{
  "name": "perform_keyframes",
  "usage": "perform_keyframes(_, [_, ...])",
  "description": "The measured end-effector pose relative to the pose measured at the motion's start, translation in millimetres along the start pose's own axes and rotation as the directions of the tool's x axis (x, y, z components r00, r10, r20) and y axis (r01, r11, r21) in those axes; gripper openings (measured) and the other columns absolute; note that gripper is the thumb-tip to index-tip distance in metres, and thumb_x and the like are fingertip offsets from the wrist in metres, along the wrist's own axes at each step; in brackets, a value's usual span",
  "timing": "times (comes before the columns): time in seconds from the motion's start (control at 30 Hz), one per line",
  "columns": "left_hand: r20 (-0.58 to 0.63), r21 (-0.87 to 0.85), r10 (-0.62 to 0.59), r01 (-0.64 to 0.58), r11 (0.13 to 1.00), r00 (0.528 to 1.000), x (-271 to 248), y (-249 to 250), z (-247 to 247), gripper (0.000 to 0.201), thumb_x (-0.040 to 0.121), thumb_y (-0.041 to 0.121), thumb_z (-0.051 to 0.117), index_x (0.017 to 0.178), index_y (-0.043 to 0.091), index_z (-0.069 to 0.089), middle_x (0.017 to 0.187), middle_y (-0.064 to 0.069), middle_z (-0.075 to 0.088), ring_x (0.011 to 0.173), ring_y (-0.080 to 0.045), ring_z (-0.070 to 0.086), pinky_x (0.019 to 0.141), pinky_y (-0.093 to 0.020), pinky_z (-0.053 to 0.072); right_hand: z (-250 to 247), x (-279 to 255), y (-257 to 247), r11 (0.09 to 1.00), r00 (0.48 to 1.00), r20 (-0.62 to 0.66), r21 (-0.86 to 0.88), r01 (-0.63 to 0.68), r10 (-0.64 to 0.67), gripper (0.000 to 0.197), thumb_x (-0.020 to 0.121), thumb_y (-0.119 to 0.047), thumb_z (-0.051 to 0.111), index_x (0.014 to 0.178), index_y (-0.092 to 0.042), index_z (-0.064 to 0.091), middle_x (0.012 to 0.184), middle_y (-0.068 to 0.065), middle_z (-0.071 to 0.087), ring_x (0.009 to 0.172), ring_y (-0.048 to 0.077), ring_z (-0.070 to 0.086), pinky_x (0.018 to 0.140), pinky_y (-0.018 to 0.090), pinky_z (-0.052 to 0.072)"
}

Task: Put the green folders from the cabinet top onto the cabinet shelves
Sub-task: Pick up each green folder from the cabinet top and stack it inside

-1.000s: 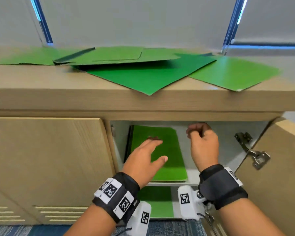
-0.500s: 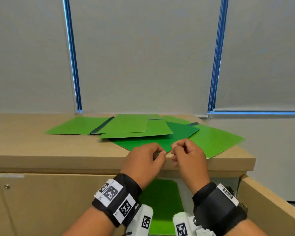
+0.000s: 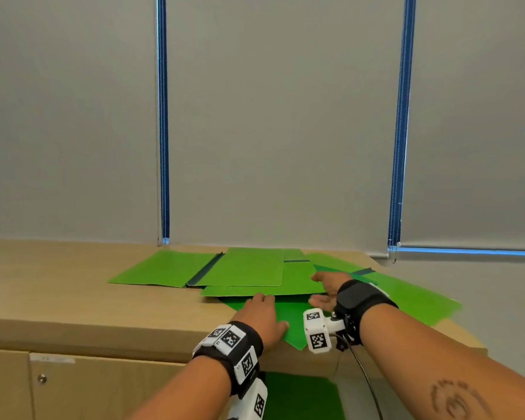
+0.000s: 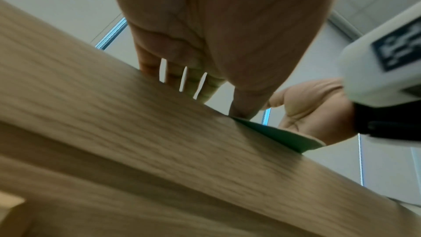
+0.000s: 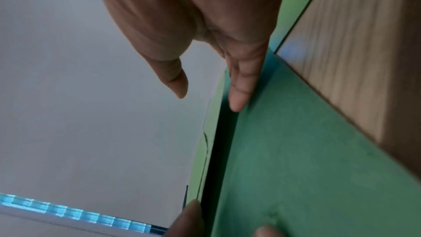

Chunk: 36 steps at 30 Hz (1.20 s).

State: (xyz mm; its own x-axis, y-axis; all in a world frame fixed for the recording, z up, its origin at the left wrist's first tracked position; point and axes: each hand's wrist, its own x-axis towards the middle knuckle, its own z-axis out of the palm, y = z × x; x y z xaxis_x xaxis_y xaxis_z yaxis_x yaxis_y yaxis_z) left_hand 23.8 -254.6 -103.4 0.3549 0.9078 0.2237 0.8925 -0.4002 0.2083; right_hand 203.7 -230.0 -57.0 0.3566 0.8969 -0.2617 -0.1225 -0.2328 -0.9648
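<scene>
Several green folders lie overlapping on the wooden cabinet top (image 3: 73,292). A dark green folder (image 3: 297,316) sits nearest, its corner (image 4: 284,138) hanging over the front edge. My left hand (image 3: 262,312) rests flat on it with straight fingers, and its thumb (image 4: 243,113) touches the folder near that corner. My right hand (image 3: 323,291) stands on its edge, thumb up, just to the right. Its straight fingers (image 5: 239,96) lie on the dark green folder (image 5: 307,168) at the edge of a light green folder (image 3: 285,283) lying over it. Neither hand grips anything.
More folders spread left (image 3: 161,268) and right (image 3: 415,301) on the top. Below, the open compartment shows a green folder (image 3: 300,398) on a shelf. The cabinet door (image 3: 88,389) at left is closed. Grey roller blinds stand behind the cabinet.
Both hands have risen from the shelf compartment to the cabinet top. Half a second ago they were curled at the front edge; now they lie flat among the folders.
</scene>
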Motion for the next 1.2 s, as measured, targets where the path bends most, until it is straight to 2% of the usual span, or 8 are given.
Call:
perform_keyframes(0.13, [-0.028,-0.042,0.013,-0.014,0.999,1.000,1,-3,0,0.070,0.089,0.045,0.055,0.145,0.013,0.028,0.145,-0.010,0.032,0.132,-0.028,0.040,0.109,-0.040,0.037,6,22,10,0.997,0.994,-0.079,0.018,0.071,-0.070,0.011,0.095,-0.006,0.055,0.102,-0.004,0.063,0.074,0.014,0.059,0.059,0.020,0.058,0.039,0.024,0.051])
perform_keyframes(0.3, [-0.122,-0.081,0.026,-0.036,0.996,0.992,0,-16,4,0.076,0.085,0.053,0.056,0.145,0.015,0.028,0.141,-0.008,0.032,0.131,-0.028,0.035,0.108,-0.041,0.037,-2,13,-15,0.934,0.935,-0.101,0.082,0.348,-0.340,0.017,0.090,0.000,0.046,0.093,-0.015,0.053,0.100,0.015,0.056,0.087,0.031,0.060,0.076,0.047,0.059])
perform_keyframes(0.47, [-0.381,-0.112,0.030,-0.079,0.991,0.924,-2,-22,4,0.056,0.082,0.060,0.056,0.119,0.020,0.042,0.115,0.000,0.038,0.110,-0.020,0.042,0.093,-0.030,0.041,-31,-1,-65,0.800,0.782,-0.299,0.086,0.593,-0.547,0.038,0.079,-0.006,0.038,0.096,-0.032,0.061,0.101,0.016,0.066,0.088,0.039,0.067,0.073,0.063,0.055])
perform_keyframes(0.57, [-0.501,-0.131,0.003,-0.080,0.988,0.865,-4,-18,-3,0.058,0.080,0.069,0.049,0.112,0.022,0.041,0.108,0.003,0.035,0.101,-0.017,0.040,0.087,-0.027,0.039,-52,-34,-90,0.716,0.670,-0.358,0.008,0.698,-0.650,0.038,0.071,-0.012,0.040,0.083,-0.041,0.062,0.085,0.009,0.068,0.073,0.031,0.066,0.071,0.051,0.058])
perform_keyframes(0.67, [-0.621,-0.187,-0.044,-0.093,0.978,0.783,-4,-9,-19,0.062,0.082,0.067,0.047,0.123,0.021,0.039,0.119,0.001,0.035,0.112,-0.018,0.038,0.094,-0.030,0.036,-62,-82,-106,0.659,0.602,-0.354,-0.056,0.750,-0.715,0.035,0.087,-0.004,0.040,0.101,-0.031,0.057,0.079,0.003,0.057,0.061,0.017,0.049,0.059,0.031,0.042])
perform_keyframes(0.97, [-0.649,-0.570,-0.209,-0.286,0.771,0.732,7,27,-89,0.069,0.100,0.031,0.042,0.153,0.010,0.003,0.161,-0.006,0.001,0.148,-0.017,0.002,0.120,-0.032,0.004,-84,-127,-110,0.515,0.472,-0.311,-0.073,0.854,-0.825,0.030,0.089,-0.010,0.042,0.101,-0.030,0.060,0.087,0.009,0.057,0.074,0.022,0.052,0.066,0.038,0.046])
perform_keyframes(1.1, [-0.529,-0.760,-0.284,-0.298,0.577,0.800,2,30,-91,0.059,0.101,0.031,0.039,0.153,0.018,0.013,0.159,-0.002,0.017,0.146,-0.017,0.016,0.120,-0.037,0.013,-88,-144,-107,0.485,0.470,-0.265,0.012,0.875,-0.842,0.029,0.092,-0.005,0.042,0.103,-0.025,0.060,0.096,0.007,0.062,0.082,0.023,0.056,0.080,0.047,0.052])
perform_keyframes(1.2, [-0.569,-0.775,-0.328,-0.358,0.521,0.754,-8,32,-90,0.034,0.101,0.028,0.039,0.130,0.011,0.041,0.125,-0.009,0.054,0.118,-0.027,0.049,0.103,-0.042,0.039,-89,-156,-108,0.446,0.439,-0.222,0.021,0.895,-0.871,0.028,0.093,-0.005,0.043,0.102,-0.025,0.059,0.099,0.007,0.062,0.085,0.021,0.058,0.086,0.052,0.052])
